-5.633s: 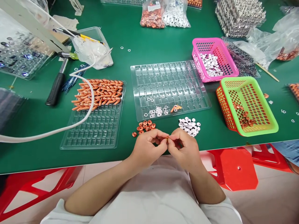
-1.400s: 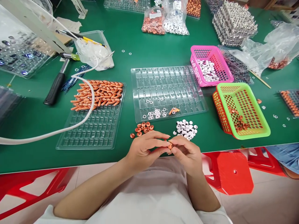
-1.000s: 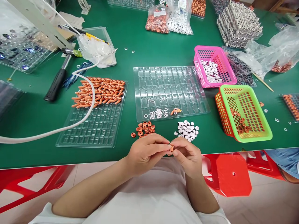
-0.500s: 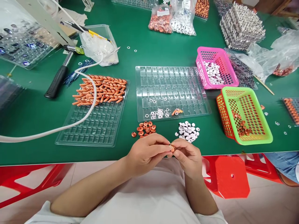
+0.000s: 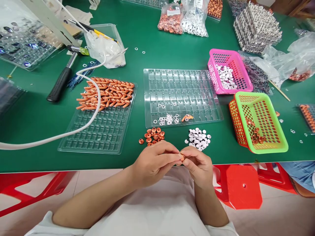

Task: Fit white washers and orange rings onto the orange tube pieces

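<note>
My left hand [image 5: 156, 162] and my right hand [image 5: 199, 165] meet just over the table's front edge. Between their fingertips is a small round copper-coloured cap [image 5: 182, 157], pinched from both sides and partly hidden by the fingers. Beyond my left hand lies a heap of copper-coloured caps [image 5: 154, 135], some showing a hollow side. White and black discs [image 5: 197, 139] are piled behind my right hand. Farther back, a clear compartment tray [image 5: 182, 87] carries white rings [image 5: 168, 119] and a small orange piece [image 5: 187, 117] along its near side.
At left, another clear tray [image 5: 91, 132] holds rows of copper-coloured parts [image 5: 108, 92], with a white hose [image 5: 99, 95] across it. A hammer [image 5: 60, 82] lies beyond. A pink basket [image 5: 230, 54] and a green basket [image 5: 283, 141] stand at right. Red stools [image 5: 243, 186] are below.
Both hands keep their pinch on the copper-coloured cap, with only a slight shift of the fingers. The camera view has moved a little.
</note>
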Action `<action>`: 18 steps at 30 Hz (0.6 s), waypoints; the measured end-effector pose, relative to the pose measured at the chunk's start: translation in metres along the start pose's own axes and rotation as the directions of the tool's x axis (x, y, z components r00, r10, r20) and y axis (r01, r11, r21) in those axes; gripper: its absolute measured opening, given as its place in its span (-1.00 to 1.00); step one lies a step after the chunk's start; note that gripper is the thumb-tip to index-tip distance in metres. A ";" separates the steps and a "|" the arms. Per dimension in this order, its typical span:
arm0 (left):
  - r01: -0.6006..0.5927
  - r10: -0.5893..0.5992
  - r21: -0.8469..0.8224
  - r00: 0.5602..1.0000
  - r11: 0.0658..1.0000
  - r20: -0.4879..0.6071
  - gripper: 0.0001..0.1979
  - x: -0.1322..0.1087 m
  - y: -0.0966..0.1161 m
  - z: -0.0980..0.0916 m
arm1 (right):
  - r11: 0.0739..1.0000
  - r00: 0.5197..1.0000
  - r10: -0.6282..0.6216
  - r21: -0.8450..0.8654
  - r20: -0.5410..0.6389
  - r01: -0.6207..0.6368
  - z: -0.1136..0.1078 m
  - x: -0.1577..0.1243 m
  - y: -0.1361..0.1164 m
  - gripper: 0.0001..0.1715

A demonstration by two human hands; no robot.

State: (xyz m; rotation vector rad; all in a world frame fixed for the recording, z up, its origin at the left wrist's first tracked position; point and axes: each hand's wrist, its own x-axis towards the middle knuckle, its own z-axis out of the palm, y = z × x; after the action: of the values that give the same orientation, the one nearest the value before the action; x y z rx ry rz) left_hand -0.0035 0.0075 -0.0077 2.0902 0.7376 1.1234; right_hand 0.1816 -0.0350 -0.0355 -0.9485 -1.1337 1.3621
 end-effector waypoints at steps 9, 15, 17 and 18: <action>-0.001 0.001 -0.021 1.000 1.000 -0.008 -0.78 -0.001 0.000 0.001 | 0.999 1.000 -0.016 -0.029 0.017 0.017 -0.002 0.000 -0.001 -0.71; 0.002 -0.002 -0.038 1.000 0.999 -0.002 -0.79 0.000 -0.001 0.000 | 0.997 0.999 -0.046 -0.059 0.027 0.047 -0.003 0.000 -0.002 -0.64; 0.002 -0.002 -0.039 1.000 0.999 -0.003 -0.79 0.000 -0.001 0.000 | 0.996 0.998 -0.056 -0.068 0.020 0.057 -0.003 -0.001 -0.002 -0.62; 0.000 -0.001 -0.041 1.000 0.999 -0.005 -0.78 0.000 -0.001 0.000 | 0.996 0.998 -0.059 -0.072 0.017 0.061 -0.002 -0.001 -0.002 -0.61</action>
State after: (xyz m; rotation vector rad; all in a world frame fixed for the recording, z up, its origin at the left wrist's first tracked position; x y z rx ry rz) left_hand -0.0036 0.0082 -0.0082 2.0534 0.7117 1.1351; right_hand 0.1844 -0.0358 -0.0341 -0.9501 -1.2204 1.2889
